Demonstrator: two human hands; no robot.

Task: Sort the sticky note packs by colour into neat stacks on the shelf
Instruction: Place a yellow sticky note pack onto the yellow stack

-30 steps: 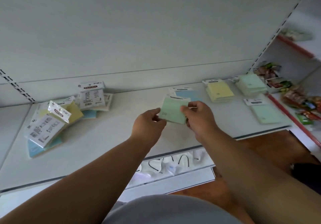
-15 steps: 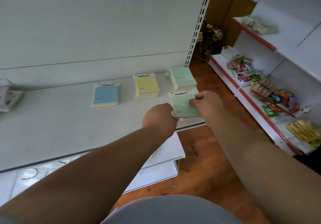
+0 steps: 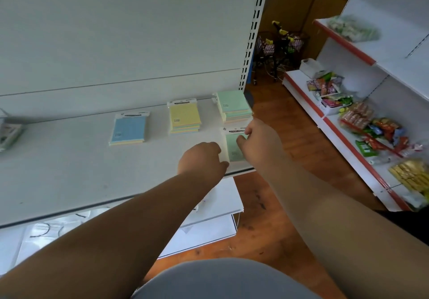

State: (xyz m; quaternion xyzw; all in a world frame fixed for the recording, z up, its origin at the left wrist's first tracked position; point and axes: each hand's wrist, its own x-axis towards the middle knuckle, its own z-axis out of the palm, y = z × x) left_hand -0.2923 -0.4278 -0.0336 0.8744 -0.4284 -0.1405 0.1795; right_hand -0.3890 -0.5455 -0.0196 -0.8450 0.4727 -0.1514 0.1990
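Note:
A green sticky note pack (image 3: 234,146) lies at the right front corner of the white shelf (image 3: 69,173). My left hand (image 3: 201,159) grips its left edge. My right hand (image 3: 262,139) pinches its upper right part near the white header card. Behind it at the back of the shelf stands a green stack (image 3: 234,106), to its left a yellow stack (image 3: 184,118), and further left a blue pack (image 3: 128,128). A few unsorted packs (image 3: 8,132) show at the far left edge.
The shelf's right end stops at a slotted upright post (image 3: 251,43). To the right, across a wooden floor (image 3: 274,196), another shelving unit (image 3: 362,122) holds snack packets. White boards (image 3: 209,224) lie below the shelf.
Both hands carried the green pack rightward from mid-shelf and lowered it to the shelf's right front corner. The view swung right, so the unsorted pile slid to the far left.

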